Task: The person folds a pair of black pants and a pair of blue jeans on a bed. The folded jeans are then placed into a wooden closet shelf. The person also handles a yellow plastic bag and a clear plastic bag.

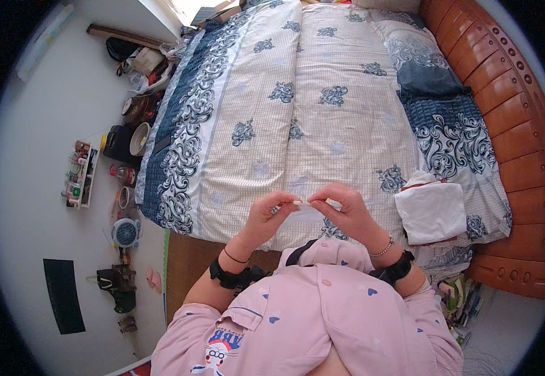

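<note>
Over the near edge of the bed, my left hand (265, 214) and my right hand (346, 212) meet almost fingertip to fingertip. Each is closed in a pinch. A small, thin white thing (301, 202) shows between the fingertips, too small to name. Below the hands lies the patterned quilt (322, 144), cream with dark blue flowers. A folded white cloth (432, 212) rests on the bed to the right of my right hand, apart from it.
A brown padded headboard (501, 88) bounds the bed on the right, with a pillow (419, 62) against it. Along the left wall stand a small shelf of bottles (86, 175), a round blue-and-white fan-like item (125, 232) and pink slippers (153, 279).
</note>
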`<state>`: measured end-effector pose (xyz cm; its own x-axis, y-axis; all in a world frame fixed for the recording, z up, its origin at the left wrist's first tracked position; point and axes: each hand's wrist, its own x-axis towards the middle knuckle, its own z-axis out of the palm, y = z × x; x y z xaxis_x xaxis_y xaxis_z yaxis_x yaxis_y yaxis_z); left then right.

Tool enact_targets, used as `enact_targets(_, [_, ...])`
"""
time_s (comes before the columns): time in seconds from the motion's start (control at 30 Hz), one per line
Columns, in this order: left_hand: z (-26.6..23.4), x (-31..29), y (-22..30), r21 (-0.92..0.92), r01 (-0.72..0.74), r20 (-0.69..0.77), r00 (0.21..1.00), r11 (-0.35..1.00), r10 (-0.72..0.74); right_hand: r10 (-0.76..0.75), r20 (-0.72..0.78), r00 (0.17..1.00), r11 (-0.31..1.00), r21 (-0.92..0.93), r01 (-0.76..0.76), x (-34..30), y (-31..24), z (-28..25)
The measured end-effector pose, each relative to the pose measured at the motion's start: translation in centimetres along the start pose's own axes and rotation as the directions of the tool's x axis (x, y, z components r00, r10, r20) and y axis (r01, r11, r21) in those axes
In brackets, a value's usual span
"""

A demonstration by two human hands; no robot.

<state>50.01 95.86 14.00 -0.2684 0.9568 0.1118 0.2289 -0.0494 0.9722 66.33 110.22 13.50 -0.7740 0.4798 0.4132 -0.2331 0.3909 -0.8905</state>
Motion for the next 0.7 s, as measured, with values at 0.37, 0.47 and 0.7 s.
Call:
enact_targets(0.37, [0.7,1.3,0.7,0.369,-0.180,0.009,0.982,0.912,0.191,0.306,0.194,0.932,0.928,0.158,-0.338,-1.0,0.8,-0.3])
enact_targets(0.47, [0.8,1.4,0.4,0.390,-0.166,-0.001,0.984,0.906,0.181,0.339,0.211,0.917,0.893,0.234,-0.384,-1.3,1.2,-0.1])
enact_targets(0.7, [1.3,1.4,0.5,0.374,-0.077,-0.015,0.996,0.924,0.089,0.339,0.212,0.916,0.886,0.255,-0.387,-1.5,1.7,-0.1])
